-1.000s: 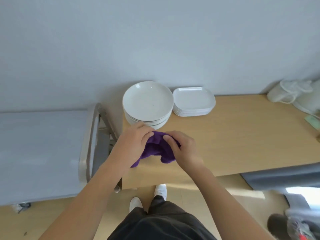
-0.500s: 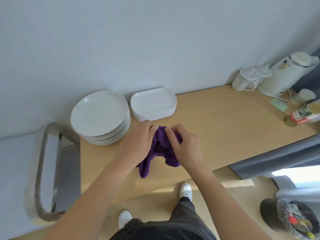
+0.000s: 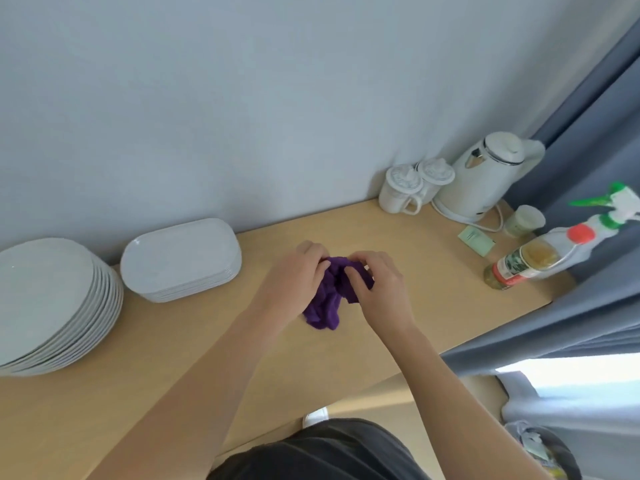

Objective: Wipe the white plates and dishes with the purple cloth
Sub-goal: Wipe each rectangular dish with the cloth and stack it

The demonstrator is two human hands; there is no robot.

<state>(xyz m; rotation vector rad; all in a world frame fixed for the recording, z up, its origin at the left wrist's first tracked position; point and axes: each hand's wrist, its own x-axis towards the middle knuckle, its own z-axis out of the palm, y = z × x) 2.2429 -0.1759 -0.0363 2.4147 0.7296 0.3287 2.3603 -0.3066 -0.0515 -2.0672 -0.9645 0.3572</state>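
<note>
A crumpled purple cloth [image 3: 329, 299] is bunched between both hands over the middle of the wooden counter [image 3: 433, 271]. My left hand [image 3: 294, 282] grips its left side and my right hand [image 3: 377, 285] pinches its right side with curled fingers. A stack of round white plates [image 3: 52, 299] stands at the far left. Just right of it, against the wall, sits a stack of white rectangular dishes [image 3: 180, 258]. Both stacks lie to the left of my hands, apart from them.
At the back right stand two lidded white mugs [image 3: 412, 188] and a white kettle [image 3: 485, 174]. A spray bottle [image 3: 550, 254], a small jar [image 3: 523, 220] and a green packet [image 3: 476, 239] lie by the blue curtain [image 3: 595, 140]. A bin [image 3: 540, 452] stands on the floor.
The view has swung right, so the plate stacks now sit further left. Both hands have kept hold of the purple cloth and shifted right along the counter.
</note>
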